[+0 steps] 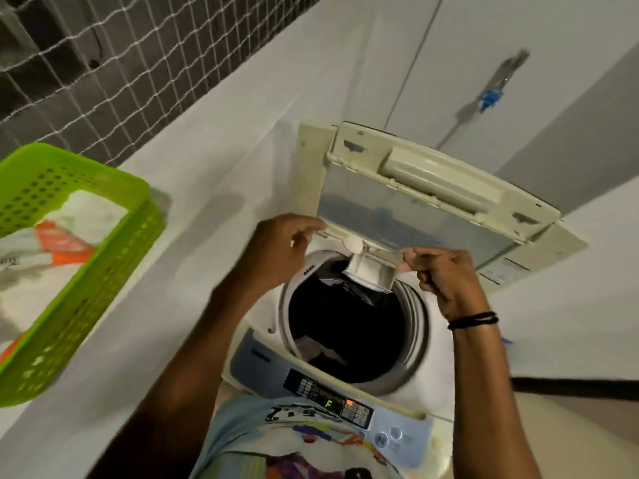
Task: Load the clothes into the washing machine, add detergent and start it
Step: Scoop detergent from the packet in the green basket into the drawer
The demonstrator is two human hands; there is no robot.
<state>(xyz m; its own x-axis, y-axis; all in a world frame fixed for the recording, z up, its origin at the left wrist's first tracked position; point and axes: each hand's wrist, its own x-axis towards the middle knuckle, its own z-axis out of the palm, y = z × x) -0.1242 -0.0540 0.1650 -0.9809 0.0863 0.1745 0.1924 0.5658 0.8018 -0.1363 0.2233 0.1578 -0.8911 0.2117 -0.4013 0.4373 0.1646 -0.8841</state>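
The top-loading washing machine (249, 344) stands below me with its folded lid (408, 205) raised. Dark clothes (345, 326) fill the round drum. Its control panel (328, 402) is lit, with a green character and an orange light. My left hand (280, 250) pinches the lid's lower left corner. My right hand (442, 278) pinches the right edge of a small silvery packet (370, 276), which hangs tilted over the back of the drum. I cannot tell whether anything is coming out of the packet.
A green perforated basket (114, 271) sits on the white ledge to the left, holding a white and orange bag (65, 240). Netting (103, 63) covers the opening at upper left. A tap with a blue fitting (489, 98) is on the wall behind the machine.
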